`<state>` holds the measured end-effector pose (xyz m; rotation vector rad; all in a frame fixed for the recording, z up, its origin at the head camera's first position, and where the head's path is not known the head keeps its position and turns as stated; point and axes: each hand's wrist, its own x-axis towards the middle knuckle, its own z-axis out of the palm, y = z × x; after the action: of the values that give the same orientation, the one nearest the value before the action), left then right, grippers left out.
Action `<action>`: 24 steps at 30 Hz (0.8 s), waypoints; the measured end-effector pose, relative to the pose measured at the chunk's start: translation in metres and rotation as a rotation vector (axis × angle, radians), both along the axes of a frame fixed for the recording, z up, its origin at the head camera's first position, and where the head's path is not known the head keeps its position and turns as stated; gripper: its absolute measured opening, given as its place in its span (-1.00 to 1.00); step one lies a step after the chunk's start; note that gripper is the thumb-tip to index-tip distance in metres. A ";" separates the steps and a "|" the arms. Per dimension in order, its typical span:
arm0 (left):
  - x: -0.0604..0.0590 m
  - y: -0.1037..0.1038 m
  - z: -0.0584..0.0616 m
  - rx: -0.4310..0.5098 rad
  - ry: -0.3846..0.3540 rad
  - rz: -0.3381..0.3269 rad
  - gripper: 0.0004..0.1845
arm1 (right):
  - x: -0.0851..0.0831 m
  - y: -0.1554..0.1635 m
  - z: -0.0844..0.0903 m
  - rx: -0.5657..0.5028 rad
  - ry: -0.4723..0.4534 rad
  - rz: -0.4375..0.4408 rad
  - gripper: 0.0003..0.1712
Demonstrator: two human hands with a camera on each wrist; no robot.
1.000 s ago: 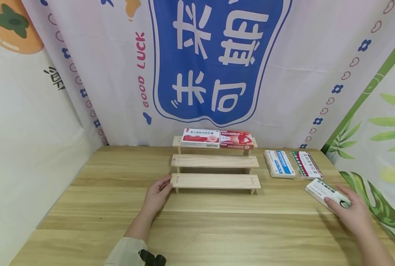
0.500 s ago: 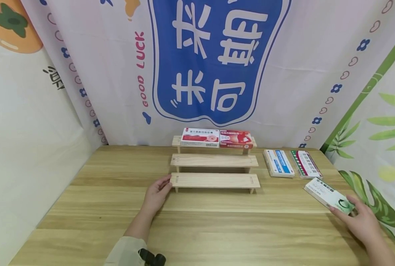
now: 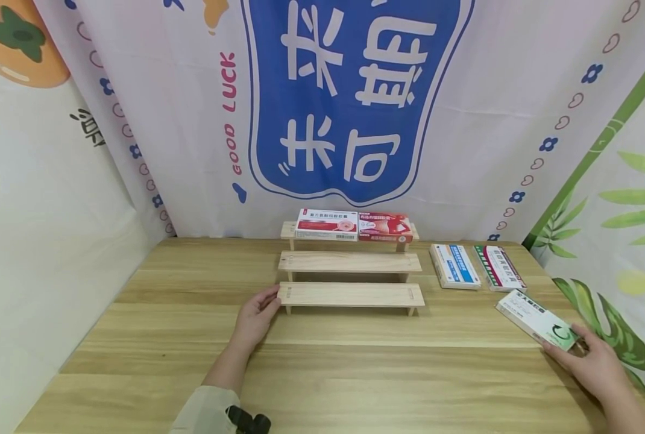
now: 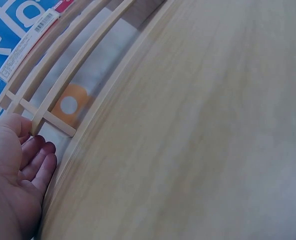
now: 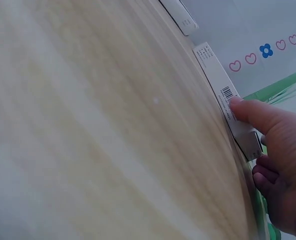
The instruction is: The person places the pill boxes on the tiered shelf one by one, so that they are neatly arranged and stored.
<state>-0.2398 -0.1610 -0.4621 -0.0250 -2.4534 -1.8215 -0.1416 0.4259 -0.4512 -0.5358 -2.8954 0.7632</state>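
Observation:
A three-step wooden display stand stands on the table. My left hand is at the left end of its lowest step; in the left wrist view, the thumb and forefinger of that hand pinch the board's end. Far to the right, my right hand grips the near right end of a white and green medicine box, which lies slantwise. The right wrist view shows the thumb on the box's barcoded side, with other fingers curled beyond its end.
A white-and-red medicine box and a red one sit on the top step. A blue-and-white box and a green, white and maroon box lie right of the stand. Printed cloth hangs behind the table.
The right hand has slid right and toward me along the green-and-white box, now gripping nearer its end. The box has barely shifted, and the left hand has stayed at the stand.

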 end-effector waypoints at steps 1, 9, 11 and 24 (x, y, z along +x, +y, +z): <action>0.000 0.000 0.000 0.001 -0.002 -0.001 -0.64 | 0.000 0.000 0.000 0.007 -0.001 0.002 0.04; 0.001 -0.001 0.000 0.000 -0.014 -0.011 -0.63 | -0.001 -0.001 0.000 0.009 0.002 -0.007 0.05; 0.001 -0.001 0.001 0.000 -0.016 -0.011 -0.63 | 0.000 -0.002 -0.001 -0.007 0.010 -0.022 0.06; 0.002 -0.001 0.002 0.002 -0.013 -0.009 -0.63 | -0.002 -0.008 0.006 -0.147 0.001 -0.090 0.07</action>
<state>-0.2379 -0.1618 -0.4601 -0.0246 -2.4644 -1.8338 -0.1439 0.4179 -0.4453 -0.6757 -2.8068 0.9667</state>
